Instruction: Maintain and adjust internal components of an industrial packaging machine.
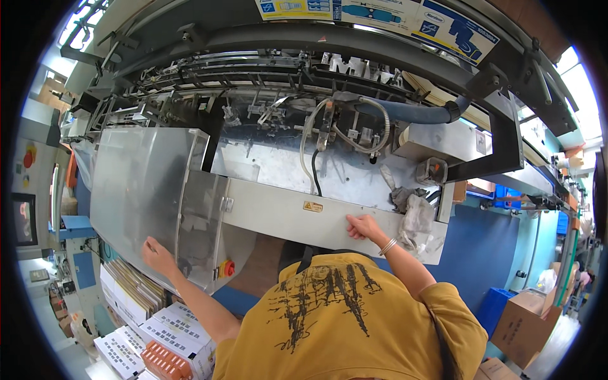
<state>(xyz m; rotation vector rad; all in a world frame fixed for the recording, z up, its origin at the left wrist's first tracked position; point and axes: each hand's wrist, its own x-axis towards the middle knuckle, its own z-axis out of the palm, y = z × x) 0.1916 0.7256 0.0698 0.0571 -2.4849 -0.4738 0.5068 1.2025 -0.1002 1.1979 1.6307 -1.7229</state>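
Observation:
My left hand (pixel 159 258) is against the lower part of a big see-through plastic guard cover (pixel 136 183), its fingers curled together. A tiny dark spot shows at its fingertips, too small to name. On the pale front ledge (pixel 272 214) of the machine, my right hand (pixel 365 227) is held in a loose fist, with nothing visible in it. Right of that hand a crumpled whitish rag (pixel 415 223) hangs over the ledge, beside a grey glove-like cloth (pixel 404 196). Behind the ledge lies a shiny metal bed (pixel 272 158) with hoses and clamps.
A red and yellow knob (pixel 226 268) sits at the cover's lower corner. Stacked printed cartons (pixel 174 335) and an orange plastic block (pixel 166 361) are at lower left. A clear tub (pixel 432 171) stands by the dark frame (pixel 500 161). A cardboard box (pixel 525 323) is at right.

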